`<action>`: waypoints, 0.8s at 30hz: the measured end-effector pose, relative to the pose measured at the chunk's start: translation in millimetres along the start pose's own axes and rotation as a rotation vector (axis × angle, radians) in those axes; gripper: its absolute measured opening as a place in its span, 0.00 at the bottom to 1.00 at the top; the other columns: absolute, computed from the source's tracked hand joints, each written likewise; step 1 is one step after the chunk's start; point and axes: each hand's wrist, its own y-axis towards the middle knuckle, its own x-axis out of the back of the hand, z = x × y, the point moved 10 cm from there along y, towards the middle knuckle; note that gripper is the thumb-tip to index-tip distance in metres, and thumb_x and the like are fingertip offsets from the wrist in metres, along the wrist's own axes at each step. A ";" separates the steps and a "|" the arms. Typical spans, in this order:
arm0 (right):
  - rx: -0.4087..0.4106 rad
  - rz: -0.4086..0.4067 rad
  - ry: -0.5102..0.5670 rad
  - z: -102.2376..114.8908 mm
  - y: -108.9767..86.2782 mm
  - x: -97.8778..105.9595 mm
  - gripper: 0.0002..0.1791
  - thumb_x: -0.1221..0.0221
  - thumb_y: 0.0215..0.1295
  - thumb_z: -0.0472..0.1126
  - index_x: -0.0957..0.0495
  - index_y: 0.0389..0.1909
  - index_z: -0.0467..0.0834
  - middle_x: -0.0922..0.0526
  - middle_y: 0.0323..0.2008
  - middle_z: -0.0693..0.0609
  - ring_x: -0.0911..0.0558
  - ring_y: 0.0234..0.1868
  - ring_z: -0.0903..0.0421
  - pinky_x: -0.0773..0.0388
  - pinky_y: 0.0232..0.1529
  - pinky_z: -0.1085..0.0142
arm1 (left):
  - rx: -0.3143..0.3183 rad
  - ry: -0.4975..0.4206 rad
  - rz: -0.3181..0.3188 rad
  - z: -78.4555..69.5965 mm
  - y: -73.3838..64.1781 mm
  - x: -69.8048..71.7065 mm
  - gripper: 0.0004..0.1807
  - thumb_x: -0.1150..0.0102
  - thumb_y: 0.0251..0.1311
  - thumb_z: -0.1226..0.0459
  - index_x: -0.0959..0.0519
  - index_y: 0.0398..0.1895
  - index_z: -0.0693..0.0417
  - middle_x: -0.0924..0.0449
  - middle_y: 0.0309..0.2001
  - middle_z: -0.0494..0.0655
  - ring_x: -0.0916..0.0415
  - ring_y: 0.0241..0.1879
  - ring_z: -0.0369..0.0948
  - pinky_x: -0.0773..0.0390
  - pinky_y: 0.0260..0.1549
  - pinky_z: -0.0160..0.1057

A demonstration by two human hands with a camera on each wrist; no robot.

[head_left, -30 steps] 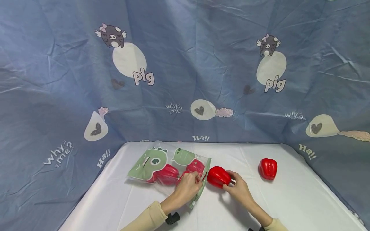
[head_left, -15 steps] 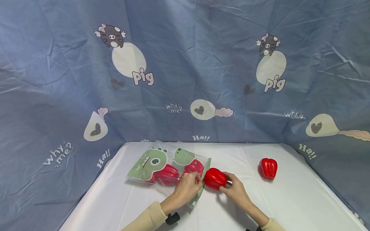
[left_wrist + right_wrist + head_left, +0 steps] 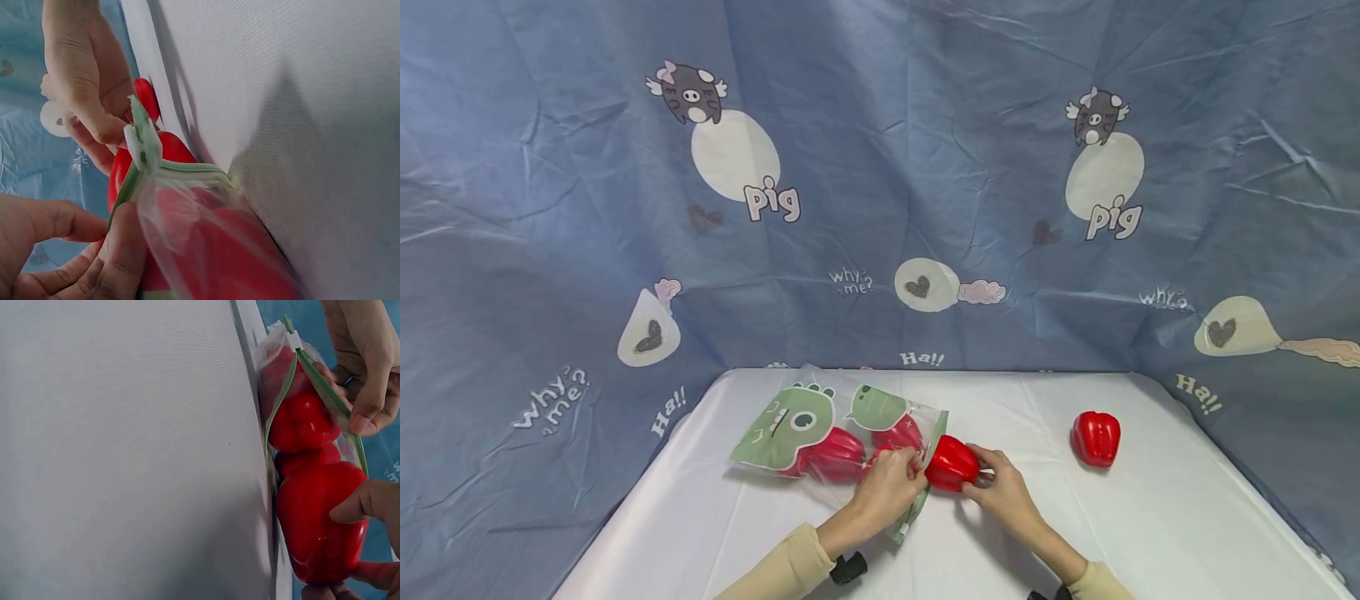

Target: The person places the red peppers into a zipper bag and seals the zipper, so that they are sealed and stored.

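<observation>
A clear zip bag (image 3: 786,425) with a green cartoon dinosaur print lies on the table, its green-edged mouth facing right. Several red bell peppers (image 3: 835,454) show through the plastic. My left hand (image 3: 889,487) pinches the upper lip of the mouth between thumb and fingers, seen closer in the left wrist view. Right at the opening, my right hand (image 3: 1007,496) grips another red bell pepper (image 3: 322,519) by its stem end. Its far end overlaps the bag's edge. In the right wrist view the mouth gapes, with a white slider (image 3: 294,340) at one end of the zip.
One more red bell pepper (image 3: 1096,439) sits alone toward the table's right side. White cloth covers the table (image 3: 1000,400), and a blue curtain (image 3: 865,167) with pig prints hangs behind it. A black device (image 3: 848,568) is at the left wrist.
My right hand has moved left with the bell pepper, bringing it from just beside the bag to its mouth. The left hand has stayed in place on the lip.
</observation>
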 end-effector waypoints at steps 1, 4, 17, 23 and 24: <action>0.000 0.000 0.002 -0.1 0.3 -0.8 0.31 0.33 0.44 0.29 0.24 0.56 0.36 0.20 0.44 0.46 0.20 0.46 0.51 0.19 0.45 0.62 | 0.002 -0.002 0.001 0.1 0.0 -0.2 0.03 0.43 0.47 0.71 0.23 0.25 0.55 0.31 0.16 0.36 0.37 0.18 0.28 0.33 0.17 0.27; -0.004 0.003 0.024 -0.5 1.0 -3.7 0.31 0.33 0.45 0.29 0.25 0.56 0.33 0.20 0.46 0.44 0.19 0.47 0.48 0.19 0.45 0.61 | 0.005 -0.005 0.004 0.3 -0.1 -0.7 0.03 0.43 0.47 0.72 0.23 0.25 0.55 0.31 0.16 0.36 0.37 0.18 0.28 0.33 0.17 0.27; -0.047 0.006 0.109 -0.2 3.3 -11.9 0.30 0.33 0.48 0.29 0.28 0.55 0.31 0.21 0.53 0.39 0.20 0.52 0.43 0.21 0.50 0.59 | 0.008 -0.023 0.020 0.1 -1.0 -2.0 0.03 0.42 0.49 0.72 0.22 0.25 0.56 0.30 0.16 0.36 0.37 0.16 0.27 0.35 0.14 0.27; -0.009 0.000 0.125 2.3 6.6 -17.3 0.28 0.34 0.48 0.26 0.28 0.54 0.29 0.22 0.52 0.36 0.20 0.51 0.41 0.21 0.49 0.58 | 0.005 -0.008 0.006 -1.0 -0.1 0.0 0.03 0.42 0.49 0.71 0.23 0.25 0.55 0.29 0.17 0.36 0.37 0.17 0.27 0.34 0.16 0.27; -0.008 0.001 0.134 2.1 7.0 -18.3 0.28 0.34 0.48 0.26 0.28 0.54 0.30 0.22 0.52 0.37 0.20 0.51 0.41 0.21 0.49 0.59 | 0.005 -0.006 0.006 -1.0 -0.1 0.0 0.03 0.42 0.48 0.71 0.23 0.25 0.55 0.29 0.17 0.36 0.37 0.17 0.27 0.34 0.16 0.27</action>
